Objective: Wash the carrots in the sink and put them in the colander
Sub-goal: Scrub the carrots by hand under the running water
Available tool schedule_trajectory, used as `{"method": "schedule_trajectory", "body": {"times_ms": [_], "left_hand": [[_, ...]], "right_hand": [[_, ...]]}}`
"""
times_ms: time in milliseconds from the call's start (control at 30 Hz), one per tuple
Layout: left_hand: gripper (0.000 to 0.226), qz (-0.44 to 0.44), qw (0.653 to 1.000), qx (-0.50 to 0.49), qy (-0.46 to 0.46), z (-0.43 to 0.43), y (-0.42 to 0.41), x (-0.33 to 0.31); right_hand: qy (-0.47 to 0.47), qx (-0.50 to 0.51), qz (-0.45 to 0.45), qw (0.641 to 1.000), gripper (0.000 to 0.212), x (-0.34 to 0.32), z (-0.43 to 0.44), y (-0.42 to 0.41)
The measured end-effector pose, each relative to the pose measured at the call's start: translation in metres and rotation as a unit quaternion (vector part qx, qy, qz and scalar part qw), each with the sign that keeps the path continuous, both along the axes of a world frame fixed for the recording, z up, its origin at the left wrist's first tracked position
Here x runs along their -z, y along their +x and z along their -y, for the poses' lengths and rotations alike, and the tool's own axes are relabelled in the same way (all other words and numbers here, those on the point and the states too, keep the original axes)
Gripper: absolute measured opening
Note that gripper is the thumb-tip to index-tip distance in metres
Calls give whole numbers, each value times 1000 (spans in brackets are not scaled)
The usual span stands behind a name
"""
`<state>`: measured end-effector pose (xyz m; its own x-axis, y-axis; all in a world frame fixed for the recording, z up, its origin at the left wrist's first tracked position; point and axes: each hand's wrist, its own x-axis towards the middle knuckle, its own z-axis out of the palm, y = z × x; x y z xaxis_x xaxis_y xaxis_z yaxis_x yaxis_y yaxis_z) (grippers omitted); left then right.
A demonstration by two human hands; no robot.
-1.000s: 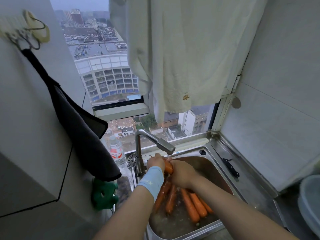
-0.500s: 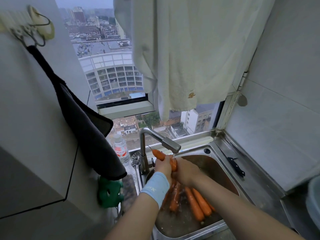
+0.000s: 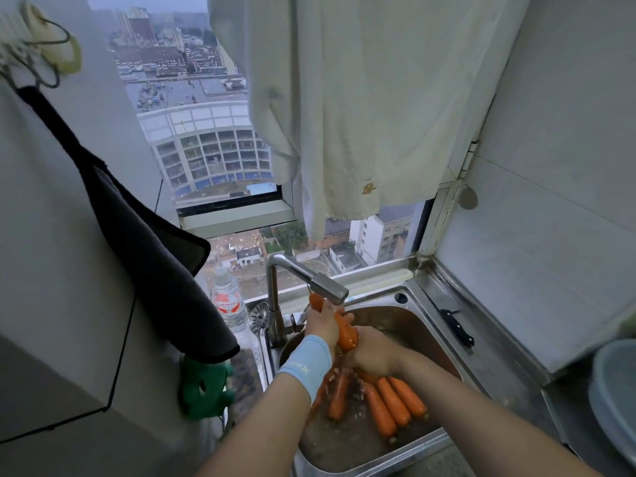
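Note:
Under the steel faucet, both hands hold one orange carrot above the steel sink. My left hand, with a light blue wristband, grips the carrot's upper part. My right hand is wrapped round its lower end. Several more carrots lie side by side in the wet sink below my hands. At the right edge a pale round container shows only in part; whether it is the colander I cannot tell.
A black-handled knife lies on the steel counter to the right of the sink. A water bottle and a drain strainer stand left of the faucet. A dark cloth hangs at left above a green object. A white curtain hangs overhead.
The held carrot has shifted between my hands under the faucet, its tip now poking up past my left hand. The camera has moved closer.

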<state>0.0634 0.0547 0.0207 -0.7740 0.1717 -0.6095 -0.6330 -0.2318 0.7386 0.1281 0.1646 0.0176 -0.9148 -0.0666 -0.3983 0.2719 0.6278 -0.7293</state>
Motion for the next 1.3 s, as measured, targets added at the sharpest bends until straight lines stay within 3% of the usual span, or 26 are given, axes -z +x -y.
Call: {"method": "schedule_trajectory", "body": {"times_ms": [167, 333, 400, 467, 533, 567, 667, 700, 933, 1067, 1133, 1300], "left_hand": [[58, -82, 993, 71, -45, 0, 11, 14], [27, -19, 997, -28, -62, 6, 11, 7], [40, 1, 996, -72, -51, 11, 7, 1], [68, 12, 994, -102, -45, 16, -4, 11], [90, -4, 995, -76, -67, 17, -18, 39], [88, -15, 996, -38, -80, 19, -13, 35], [45, -52, 993, 68, -85, 24, 14, 0], [42, -57, 991, 90, -78, 23, 18, 1], [26, -97, 981, 110, -129, 11, 30, 4], [48, -123, 970, 72, -197, 4, 22, 1], [49, -127, 963, 78, -223, 5, 21, -1], [30, -112, 970, 168, -134, 13, 20, 13]], "right_hand": [[75, 11, -27, 997, 16, -1, 0, 6], [175, -13, -73, 982, 17, -2, 19, 13], [188, -11, -83, 979, 17, -2, 28, 10], [192, -1, -85, 978, 20, -3, 34, 6], [190, 9, -82, 978, 22, -6, 36, 2], [187, 17, -81, 979, 21, -7, 34, 0], [199, 24, -82, 976, 16, -8, 28, -5], [197, 26, -85, 976, 15, -7, 27, -6], [213, 15, -100, 972, 19, -6, 25, -8], [207, 2, -88, 974, 20, -5, 27, -8], [198, 7, -83, 977, 18, -5, 26, -9], [187, 31, -63, 980, 21, -4, 20, -6]]}}
